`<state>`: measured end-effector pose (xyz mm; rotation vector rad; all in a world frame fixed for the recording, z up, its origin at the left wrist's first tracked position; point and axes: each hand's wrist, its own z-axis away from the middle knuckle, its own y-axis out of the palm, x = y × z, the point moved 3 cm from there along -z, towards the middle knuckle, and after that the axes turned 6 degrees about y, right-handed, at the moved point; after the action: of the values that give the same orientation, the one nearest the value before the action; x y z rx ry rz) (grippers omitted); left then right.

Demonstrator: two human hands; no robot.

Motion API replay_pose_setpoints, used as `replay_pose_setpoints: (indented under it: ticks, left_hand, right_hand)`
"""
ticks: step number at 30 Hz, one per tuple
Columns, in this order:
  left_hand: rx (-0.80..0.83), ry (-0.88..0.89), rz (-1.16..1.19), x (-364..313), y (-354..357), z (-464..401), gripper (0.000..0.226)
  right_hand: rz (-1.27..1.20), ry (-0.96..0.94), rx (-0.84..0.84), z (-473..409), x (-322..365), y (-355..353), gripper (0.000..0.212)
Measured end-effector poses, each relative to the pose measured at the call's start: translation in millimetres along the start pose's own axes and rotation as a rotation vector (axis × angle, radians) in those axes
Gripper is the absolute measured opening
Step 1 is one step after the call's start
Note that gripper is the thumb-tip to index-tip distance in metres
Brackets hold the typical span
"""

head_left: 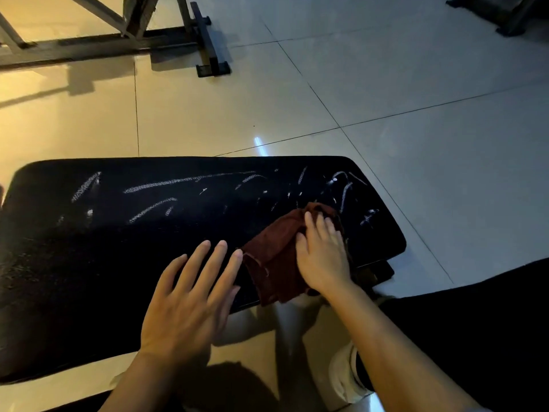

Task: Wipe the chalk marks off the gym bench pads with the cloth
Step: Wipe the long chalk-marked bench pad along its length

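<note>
A black bench pad (89,263) lies across the view, streaked with white chalk marks (166,185) over its far half and right end. A dark red cloth (273,263) is bunched on the pad near its right front edge and hangs a little over that edge. My right hand (322,251) lies on top of the cloth, fingers bent into the fabric and pressing it onto the pad. My left hand (190,298) is flat with fingers spread and straight, over the pad's front edge just left of the cloth, holding nothing.
Glossy floor tiles (386,99) surround the bench. A dark metal equipment frame (205,40) stands at the back left, another dark base (511,16) at the top right. My dark trouser leg (490,337) and light shoe (344,379) are at the lower right.
</note>
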<state>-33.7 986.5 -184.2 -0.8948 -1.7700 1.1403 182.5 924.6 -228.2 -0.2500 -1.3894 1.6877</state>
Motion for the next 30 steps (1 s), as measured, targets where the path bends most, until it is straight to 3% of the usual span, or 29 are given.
replay_pose_setpoints:
  ticks: [4,7,10,16,23,30]
  left_hand:
    - [0.021,-0.013,0.002,0,-1,-1,0.050]
    - [0.031,-0.035,0.020,0,-4,-1,0.049]
    - [0.041,-0.048,0.027,1,-8,-3,0.050]
    - [0.068,-0.048,0.041,0,-5,-4,0.053]
    - [0.181,-0.099,0.073,-1,-7,-9,0.057]
    - [0.225,-0.127,0.080,1,-5,-9,0.059]
  right_hand:
    - [0.019,-0.360,0.020,38,66,16,0.056]
    - [-0.028,-0.444,0.064,47,79,17,0.053]
    - [-0.017,-0.344,0.027,31,56,12,0.054]
    - [0.002,0.157,0.001,1,-53,-10,0.055]
    - [-0.018,0.013,0.022,46,-19,10,0.056]
    - [-0.134,0.138,0.022,-28,-41,-11,0.057]
